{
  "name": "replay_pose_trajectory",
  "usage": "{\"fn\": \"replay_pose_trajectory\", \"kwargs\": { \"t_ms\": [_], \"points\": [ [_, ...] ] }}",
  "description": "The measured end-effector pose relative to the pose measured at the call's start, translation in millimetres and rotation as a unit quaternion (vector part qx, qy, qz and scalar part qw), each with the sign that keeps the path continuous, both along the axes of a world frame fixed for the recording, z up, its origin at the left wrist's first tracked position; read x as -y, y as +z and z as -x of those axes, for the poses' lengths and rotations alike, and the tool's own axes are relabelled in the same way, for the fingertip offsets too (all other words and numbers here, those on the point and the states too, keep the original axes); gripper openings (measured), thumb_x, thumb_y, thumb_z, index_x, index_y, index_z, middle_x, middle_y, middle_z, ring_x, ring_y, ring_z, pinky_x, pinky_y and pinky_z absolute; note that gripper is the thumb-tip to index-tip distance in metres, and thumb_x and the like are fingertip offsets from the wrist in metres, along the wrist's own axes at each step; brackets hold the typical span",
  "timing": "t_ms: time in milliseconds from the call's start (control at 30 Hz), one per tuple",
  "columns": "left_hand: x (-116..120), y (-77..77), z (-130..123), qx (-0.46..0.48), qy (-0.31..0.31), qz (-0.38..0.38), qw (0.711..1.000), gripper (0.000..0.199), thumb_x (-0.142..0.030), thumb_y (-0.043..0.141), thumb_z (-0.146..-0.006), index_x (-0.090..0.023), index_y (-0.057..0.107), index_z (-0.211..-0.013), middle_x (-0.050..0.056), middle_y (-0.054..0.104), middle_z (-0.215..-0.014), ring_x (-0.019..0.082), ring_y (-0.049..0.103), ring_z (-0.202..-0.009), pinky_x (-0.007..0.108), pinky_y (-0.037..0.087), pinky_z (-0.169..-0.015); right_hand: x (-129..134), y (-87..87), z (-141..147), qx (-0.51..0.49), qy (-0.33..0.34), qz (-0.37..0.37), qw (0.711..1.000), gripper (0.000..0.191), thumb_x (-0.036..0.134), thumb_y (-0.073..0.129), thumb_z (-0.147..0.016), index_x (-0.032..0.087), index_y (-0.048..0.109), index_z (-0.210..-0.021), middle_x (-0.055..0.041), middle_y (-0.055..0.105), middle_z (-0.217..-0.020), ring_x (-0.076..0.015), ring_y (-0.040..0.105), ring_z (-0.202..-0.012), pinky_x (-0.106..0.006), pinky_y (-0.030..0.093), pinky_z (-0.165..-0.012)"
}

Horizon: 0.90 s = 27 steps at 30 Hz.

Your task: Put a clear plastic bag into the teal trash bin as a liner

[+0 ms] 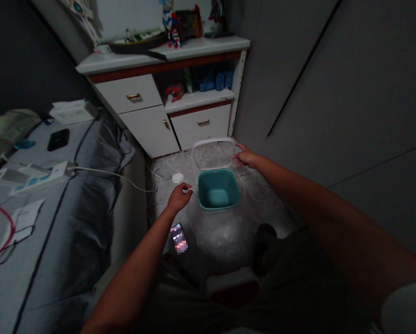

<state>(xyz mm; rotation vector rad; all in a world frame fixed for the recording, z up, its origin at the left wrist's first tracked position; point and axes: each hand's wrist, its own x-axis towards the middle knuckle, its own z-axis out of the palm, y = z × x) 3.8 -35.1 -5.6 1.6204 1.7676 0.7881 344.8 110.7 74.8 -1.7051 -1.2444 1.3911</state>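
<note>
A teal bin [218,195] stands on the floor in front of me, and I look down into it. Behind its far rim, a pale rectangular frame [213,140] stands raised. My right hand [243,156] is at the right edge of this frame, its fingers bent against it. To the left of the bin, close to its rim, my left hand [180,195] has thumb and fingers brought together in a pinch; what lies between them is too small to make out. In front of the bin is a glossy greyish area, too blurred to identify.
A lit phone [179,238] lies on the floor left of the bin. A white cabinet [138,132] stands behind. A bed [86,185] with a power strip [44,178] borders the left side; its white cable [117,176] reaches the floor. Grey panels [333,116] rise at right.
</note>
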Motion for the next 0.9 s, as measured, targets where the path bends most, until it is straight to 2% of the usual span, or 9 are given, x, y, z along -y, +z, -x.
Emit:
{"fn": "replay_pose_trajectory", "kwargs": {
  "t_ms": [133,300,367,533,567,633,733,800,900],
  "points": [
    [1.4,2.9,1.6,-0.035,-0.01,-0.01,0.999,0.024,-0.027,0.066,-0.088,-0.019,0.072,-0.11,0.008,0.074,-0.115,0.019,0.07,-0.082,0.035,0.055,-0.087,-5.4,0.0,-0.8,-0.022,0.007,0.015,1.0,0.07,0.003,0.067,-0.088,0.028,0.044,-0.15,0.0008,0.07,-0.093,-0.0074,0.06,-0.054,-0.019,0.054,-0.054],
    [1.2,4.1,2.5,-0.07,-0.027,0.016,0.997,0.026,-0.03,0.065,-0.09,-0.02,0.072,-0.113,0.008,0.075,-0.115,0.021,0.071,-0.086,0.035,0.053,-0.088,35.0,-18.8,-13.4,-0.028,0.04,0.049,0.998,0.049,0.006,0.061,-0.092,0.023,0.051,-0.137,-0.0048,0.074,-0.102,-0.0092,0.066,-0.059,-0.018,0.053,-0.053],
    [1.9,3.5,2.4,-0.083,-0.038,0.032,0.995,0.027,-0.032,0.064,-0.092,-0.021,0.073,-0.115,0.007,0.076,-0.112,0.021,0.072,-0.086,0.034,0.053,-0.087,60.2,-35.2,-18.9,0.002,0.072,0.051,0.996,0.054,0.01,0.062,-0.094,0.024,0.05,-0.145,-0.0057,0.075,-0.103,-0.0101,0.068,-0.06,-0.017,0.051,-0.052],
    [10.1,-1.4,1.0,-0.161,-0.096,0.062,0.98,0.034,-0.035,0.062,-0.094,-0.023,0.075,-0.123,0.008,0.079,-0.114,0.022,0.074,-0.089,0.032,0.054,-0.086,114.0,-80.4,-41.0,0.103,0.159,0.09,0.978,0.09,0.019,0.068,-0.093,0.029,0.022,-0.169,-0.0082,0.078,-0.107,-0.0148,0.071,-0.058,-0.021,0.052,-0.052],
    [12.3,-2.5,0.8,-0.18,-0.106,0.068,0.975,0.035,-0.036,0.061,-0.095,-0.023,0.075,-0.124,0.008,0.079,-0.116,0.023,0.074,-0.092,0.032,0.054,-0.087,119.7,-86.5,-47.3,0.141,0.173,0.097,0.97,0.088,0.018,0.067,-0.093,0.027,0.024,-0.169,-0.0091,0.078,-0.107,-0.016,0.072,-0.059,-0.023,0.053,-0.055],
    [16.2,-4.6,0.9,-0.212,-0.126,0.083,0.966,0.036,-0.036,0.059,-0.096,-0.023,0.075,-0.125,0.009,0.079,-0.117,0.025,0.075,-0.098,0.032,0.054,-0.087,125.4,-93.6,-60.2,0.24,0.208,0.078,0.945,0.075,0.017,0.064,-0.093,0.022,0.04,-0.164,-0.0106,0.079,-0.107,-0.019,0.075,-0.069,-0.027,0.057,-0.065],
    [19.4,-8.7,1.8,-0.238,-0.141,0.118,0.954,0.031,-0.035,0.057,-0.096,-0.024,0.078,-0.116,0.008,0.081,-0.111,0.026,0.075,-0.102,0.032,0.053,-0.086,125.7,-94.7,-73.9,0.377,0.255,-0.017,0.891,0.041,0.02,0.06,-0.096,0.019,0.07,-0.136,-0.0123,0.079,-0.113,-0.0229,0.076,-0.097,-0.03,0.056,-0.087],
    [20.6,-13.3,1.8,-0.239,-0.137,0.142,0.951,0.027,-0.038,0.058,-0.096,-0.024,0.078,-0.107,0.009,0.081,-0.108,0.026,0.075,-0.101,0.032,0.053,-0.084,126.0,-93.0,-76.2,0.415,0.276,-0.065,0.865,0.029,0.025,0.056,-0.1,0.02,0.077,-0.12,-0.0121,0.078,-0.12,-0.0236,0.073,-0.108,-0.03,0.053,-0.093],
    [22.5,-22.5,0.5,-0.222,-0.129,0.158,0.954,0.024,-0.04,0.061,-0.092,-0.023,0.078,-0.095,0.01,0.081,-0.102,0.027,0.075,-0.1,0.031,0.052,-0.083,130.5,-92.8,-71.5,0.436,0.322,-0.075,0.837,0.028,0.027,0.053,-0.102,0.02,0.078,-0.113,-0.011,0.078,-0.121,-0.0233,0.072,-0.107,-0.029,0.051,-0.09]
  ]
}}
